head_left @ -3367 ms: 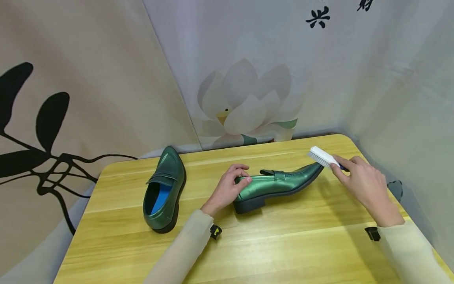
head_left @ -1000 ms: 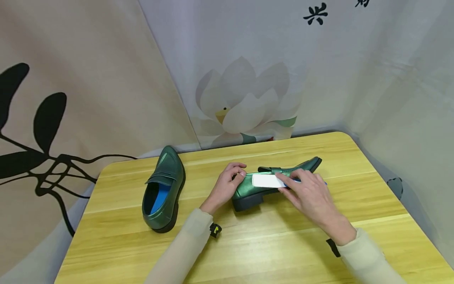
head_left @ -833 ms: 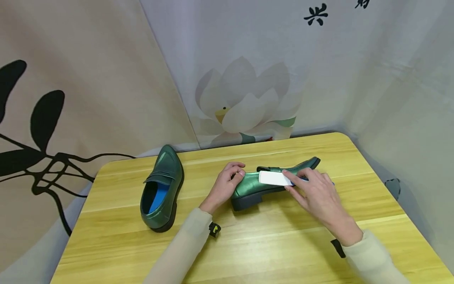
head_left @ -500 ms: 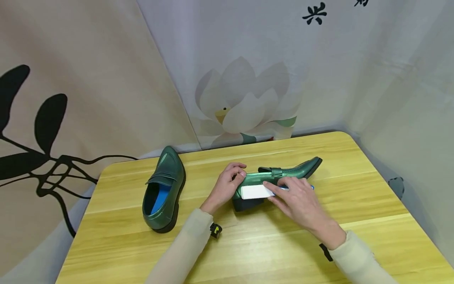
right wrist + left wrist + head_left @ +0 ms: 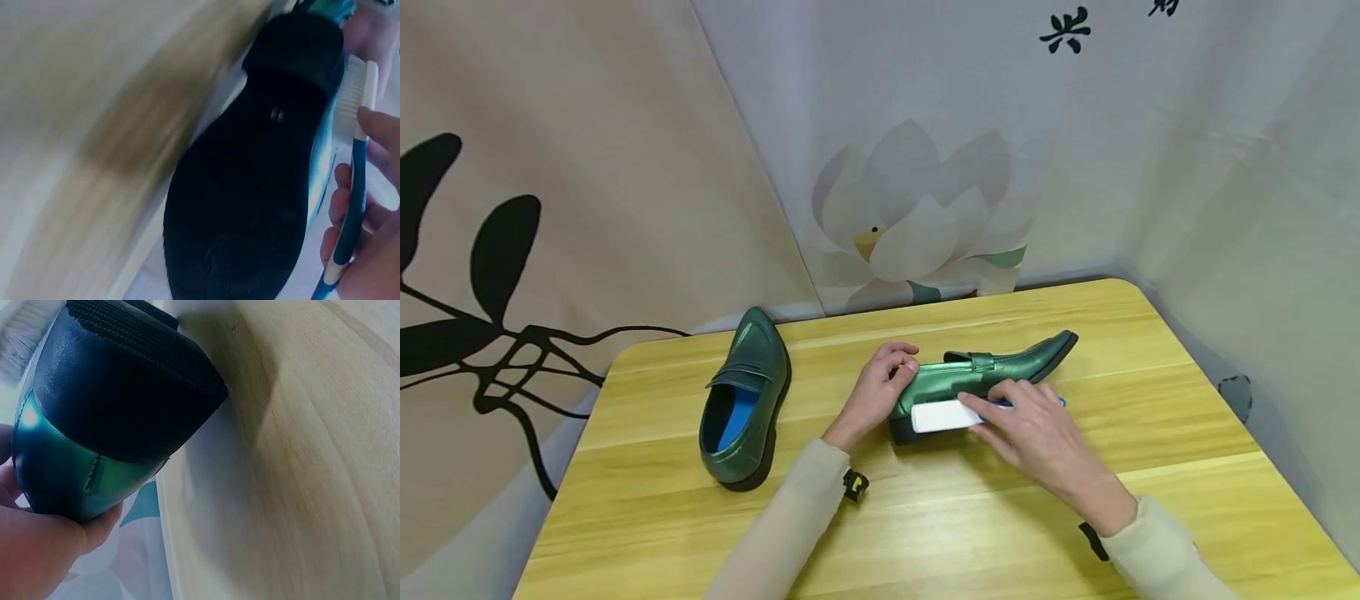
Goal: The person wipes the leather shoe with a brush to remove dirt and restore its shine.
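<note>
My left hand (image 5: 874, 392) grips a shiny green loafer (image 5: 1026, 362) by the back of its opening, thumb and fingers on either side of the rim. The loafer's toe points right, and its black sole (image 5: 244, 175) shows whole in the right wrist view, raised off the table. In my right hand (image 5: 1045, 433) is a brush (image 5: 940, 416) with a white head and a blue handle (image 5: 355, 206). Its white bristles (image 5: 350, 94) face the loafer's near side, close to the heel. The left wrist view shows the dark heel block (image 5: 125, 381) close up.
A matching green loafer (image 5: 756, 350) with a blue insole stands at the left of the wooden table (image 5: 925, 533), toe toward the back. Printed curtains (image 5: 917, 83) hang behind the table and along its sides.
The brush was at the toe earlier; my right hand has since brought it left along the shoe's side, with back-and-forth shifts, and lower near the heel. My left hand keeps its grip.
</note>
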Available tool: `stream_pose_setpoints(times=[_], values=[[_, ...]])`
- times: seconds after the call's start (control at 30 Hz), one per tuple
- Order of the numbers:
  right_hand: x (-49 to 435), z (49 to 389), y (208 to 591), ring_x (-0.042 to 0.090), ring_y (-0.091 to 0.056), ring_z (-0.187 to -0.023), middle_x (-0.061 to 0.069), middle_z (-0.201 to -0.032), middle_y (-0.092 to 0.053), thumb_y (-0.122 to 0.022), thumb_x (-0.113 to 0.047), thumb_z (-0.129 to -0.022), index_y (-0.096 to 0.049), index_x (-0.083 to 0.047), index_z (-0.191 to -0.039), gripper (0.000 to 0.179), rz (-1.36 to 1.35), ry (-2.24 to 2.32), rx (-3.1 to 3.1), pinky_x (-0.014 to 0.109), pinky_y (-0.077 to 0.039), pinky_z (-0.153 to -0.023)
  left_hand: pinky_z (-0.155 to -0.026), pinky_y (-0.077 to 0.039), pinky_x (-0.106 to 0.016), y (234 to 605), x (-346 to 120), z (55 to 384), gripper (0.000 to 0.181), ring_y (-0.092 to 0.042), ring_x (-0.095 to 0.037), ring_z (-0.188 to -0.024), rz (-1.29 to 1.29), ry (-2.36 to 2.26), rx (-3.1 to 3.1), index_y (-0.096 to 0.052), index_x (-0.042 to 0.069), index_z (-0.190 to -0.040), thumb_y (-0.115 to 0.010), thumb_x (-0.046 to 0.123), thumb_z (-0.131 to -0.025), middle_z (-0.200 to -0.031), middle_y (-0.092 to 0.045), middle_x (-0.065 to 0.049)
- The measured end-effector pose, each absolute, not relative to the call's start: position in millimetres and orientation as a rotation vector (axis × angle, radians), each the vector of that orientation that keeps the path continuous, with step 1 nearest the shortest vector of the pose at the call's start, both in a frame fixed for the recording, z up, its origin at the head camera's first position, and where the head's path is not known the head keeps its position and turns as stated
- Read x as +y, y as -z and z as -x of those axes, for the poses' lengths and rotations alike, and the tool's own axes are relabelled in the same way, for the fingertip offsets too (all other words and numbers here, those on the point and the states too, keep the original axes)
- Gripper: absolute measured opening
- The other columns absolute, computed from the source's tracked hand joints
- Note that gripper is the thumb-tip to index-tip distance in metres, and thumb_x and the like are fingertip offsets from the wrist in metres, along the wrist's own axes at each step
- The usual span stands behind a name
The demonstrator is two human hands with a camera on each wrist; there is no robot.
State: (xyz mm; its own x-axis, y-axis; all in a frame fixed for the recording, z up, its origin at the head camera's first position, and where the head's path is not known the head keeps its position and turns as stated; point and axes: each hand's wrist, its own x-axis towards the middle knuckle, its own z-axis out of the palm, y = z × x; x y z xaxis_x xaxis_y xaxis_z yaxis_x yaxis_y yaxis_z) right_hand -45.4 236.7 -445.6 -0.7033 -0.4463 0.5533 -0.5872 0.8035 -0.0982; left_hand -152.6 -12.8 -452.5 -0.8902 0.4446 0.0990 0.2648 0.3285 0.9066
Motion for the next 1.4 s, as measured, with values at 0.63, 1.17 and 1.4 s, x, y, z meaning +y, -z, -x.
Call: stream_pose_setpoints(times=[0.63, 1.17, 1.4], values=[[233.1, 45.4, 444.5, 0.022, -0.058, -0.083, 0.003, -0.098, -0.064, -0.029, -0.060, -0.108, -0.073, -0.021, -0.133, 0.064, -0.798, -0.322, -2.550, 0.038, -0.041, -0.070, -0.110, -0.040, -0.052, 455.0, -11.9, 150.9, 0.025, -0.052, -0.032, -0.132, -0.644, -1.623, 2.404, -0.068, 0.004, -0.093, -0.054, 0.017, -0.109, -0.140, -0.057, -0.011], [292.1, 39.5, 424.1, 0.028, -0.059, -0.075, 0.008, -0.093, -0.064, -0.029, -0.060, -0.108, -0.077, -0.020, -0.125, 0.065, -0.592, -0.269, -2.484, 0.042, -0.039, -0.062, -0.107, -0.042, -0.051, 451.5, -14.3, 151.9, 0.026, -0.052, -0.030, -0.132, -0.662, -1.621, 2.397, -0.067, 0.005, -0.092, -0.053, 0.019, -0.109, -0.140, -0.057, -0.010], [263.8, 49.9, 441.5, 0.026, -0.058, -0.078, 0.006, -0.095, -0.063, -0.037, -0.055, -0.109, -0.074, -0.019, -0.131, 0.056, -0.708, -0.357, -2.429, 0.042, -0.042, -0.066, -0.108, -0.041, -0.051, 451.1, -11.4, 150.1, 0.025, -0.052, -0.031, -0.132, -0.654, -1.610, 2.396, -0.068, 0.005, -0.093, -0.054, 0.018, -0.109, -0.140, -0.057, -0.009]])
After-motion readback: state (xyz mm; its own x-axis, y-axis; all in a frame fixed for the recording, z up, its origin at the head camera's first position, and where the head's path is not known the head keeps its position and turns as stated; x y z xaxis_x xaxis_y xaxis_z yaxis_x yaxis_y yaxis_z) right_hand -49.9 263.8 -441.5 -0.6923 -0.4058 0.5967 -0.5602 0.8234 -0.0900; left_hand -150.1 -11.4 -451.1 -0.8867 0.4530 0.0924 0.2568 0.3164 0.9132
